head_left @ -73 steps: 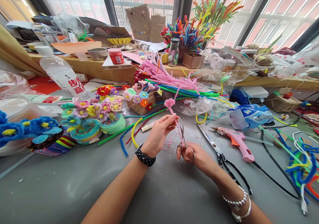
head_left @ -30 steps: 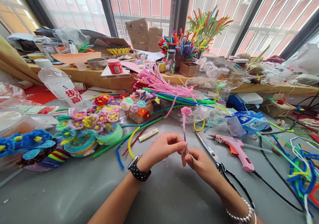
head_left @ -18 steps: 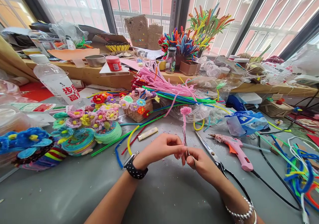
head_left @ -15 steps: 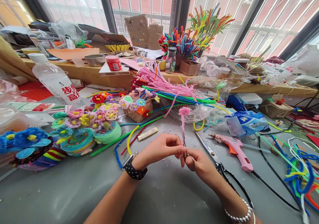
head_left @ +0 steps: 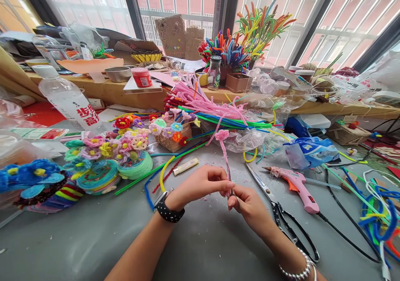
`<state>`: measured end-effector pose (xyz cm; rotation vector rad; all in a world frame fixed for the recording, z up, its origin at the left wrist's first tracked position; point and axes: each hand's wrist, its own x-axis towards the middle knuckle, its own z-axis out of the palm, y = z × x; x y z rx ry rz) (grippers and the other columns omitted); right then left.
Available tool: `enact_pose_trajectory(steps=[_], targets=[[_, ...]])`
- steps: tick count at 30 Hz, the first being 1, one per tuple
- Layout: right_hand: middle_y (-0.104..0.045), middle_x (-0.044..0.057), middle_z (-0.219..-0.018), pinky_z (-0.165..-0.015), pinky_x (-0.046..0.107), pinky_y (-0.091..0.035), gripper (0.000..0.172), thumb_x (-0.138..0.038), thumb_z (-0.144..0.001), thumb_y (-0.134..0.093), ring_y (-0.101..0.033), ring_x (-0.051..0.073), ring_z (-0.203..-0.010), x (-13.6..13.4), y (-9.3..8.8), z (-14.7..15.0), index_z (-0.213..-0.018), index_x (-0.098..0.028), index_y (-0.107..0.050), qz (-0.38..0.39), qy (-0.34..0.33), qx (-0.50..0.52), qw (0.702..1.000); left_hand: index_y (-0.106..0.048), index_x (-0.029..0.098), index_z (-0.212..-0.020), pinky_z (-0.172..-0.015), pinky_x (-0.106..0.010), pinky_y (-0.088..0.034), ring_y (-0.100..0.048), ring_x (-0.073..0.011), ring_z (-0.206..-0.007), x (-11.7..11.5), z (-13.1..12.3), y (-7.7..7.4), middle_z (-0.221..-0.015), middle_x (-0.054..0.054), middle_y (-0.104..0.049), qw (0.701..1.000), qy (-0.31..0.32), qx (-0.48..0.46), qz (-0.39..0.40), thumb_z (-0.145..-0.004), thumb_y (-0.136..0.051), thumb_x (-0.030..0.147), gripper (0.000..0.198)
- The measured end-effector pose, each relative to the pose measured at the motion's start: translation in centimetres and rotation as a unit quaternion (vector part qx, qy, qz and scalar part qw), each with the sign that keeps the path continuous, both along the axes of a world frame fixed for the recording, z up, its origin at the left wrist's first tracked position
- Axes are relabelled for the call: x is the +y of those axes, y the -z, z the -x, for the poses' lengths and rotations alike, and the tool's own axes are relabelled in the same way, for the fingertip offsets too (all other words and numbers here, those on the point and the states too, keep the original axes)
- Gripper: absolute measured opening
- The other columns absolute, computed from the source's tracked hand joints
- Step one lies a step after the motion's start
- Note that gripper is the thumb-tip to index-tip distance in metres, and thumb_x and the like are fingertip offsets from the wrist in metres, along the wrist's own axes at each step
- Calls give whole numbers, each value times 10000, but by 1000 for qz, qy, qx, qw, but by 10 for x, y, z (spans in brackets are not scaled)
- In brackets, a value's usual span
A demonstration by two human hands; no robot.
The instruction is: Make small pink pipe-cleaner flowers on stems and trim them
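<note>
A pink pipe cleaner flower (head_left: pixel 222 135) stands nearly upright above my hands, its fuzzy stem tilting a little left. Thumb and fingers of my left hand (head_left: pixel 208 184) pinch the lower stem, which looks thin and dark there. Close against it, my right hand (head_left: pixel 250 204) is closed around small metal scissors (head_left: pixel 233 194); part of a handle loop shows, while the blades are mostly hidden by the fingers. Tiny pink fluff bits lie on the grey table (head_left: pixel 200 239) around the hands.
Large black-handled scissors (head_left: pixel 265 185) and a pink glue gun (head_left: pixel 295 185) with its cord lie to the right. A glue stick (head_left: pixel 186 167) is left of the flower. Pink pipe cleaners (head_left: pixel 206 102) are piled behind; finished flower pots (head_left: pixel 136 164) and a water bottle (head_left: pixel 68 102) stand left.
The flower head has shifted left and slightly up, its stem now leaning left. The small scissors have dropped from along the stem to lower between my hands.
</note>
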<state>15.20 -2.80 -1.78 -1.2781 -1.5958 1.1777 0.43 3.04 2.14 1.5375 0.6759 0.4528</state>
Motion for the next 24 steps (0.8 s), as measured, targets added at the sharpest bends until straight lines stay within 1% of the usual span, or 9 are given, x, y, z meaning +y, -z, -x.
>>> enact_pose_trajectory(steps=[5, 10, 16, 19, 24], targets=[[-381, -24, -507, -473, 213, -298, 570, -721, -627, -384, -354, 106, -508, 1, 0, 1, -488, -171, -438, -9, 11, -18, 1000, -508, 145, -610, -490, -173, -321, -459, -88, -571, 0, 0, 0, -590, 15, -520, 1000, -4, 13, -13, -692, -538, 432, 300], [-411, -20, -509, -474, 215, -302, 564, -710, -646, -374, -364, 105, -504, 2, -1, 0, -500, -170, -444, -13, 12, -19, 1000, -506, 149, -624, -503, -178, -335, -467, -90, -574, -1, -1, 1, -598, 13, -522, 1000, -3, -1, -12, -705, -517, 447, 310], [-392, -22, -499, -474, 219, -275, 563, -707, -645, -384, -343, 103, -496, 2, 3, -1, -489, -169, -436, -8, 12, -16, 1000, -505, 144, -617, -528, -187, -345, -471, -90, -588, -1, -2, -2, -621, 6, -533, 1000, 3, 4, -18, -727, -506, 411, 289], [-414, -12, -527, -482, 220, -277, 580, -712, -658, -352, -356, 105, -507, 2, 3, -1, -500, -163, -454, -14, -15, 4, 1000, -500, 143, -620, -535, -193, -348, -476, -91, -586, -1, -1, -2, -615, 6, -532, 1000, 7, 2, -15, -736, -501, 396, 279], [-468, 10, -630, -493, 216, -292, 611, -718, -677, -293, -370, 99, -527, 1, -1, -2, -550, -152, -484, -20, -72, 31, 997, -475, 144, -611, -502, -193, -332, -471, -87, -530, 0, 1, 1, -542, 21, -501, 999, 36, 2, 8, -734, -499, 423, 305]])
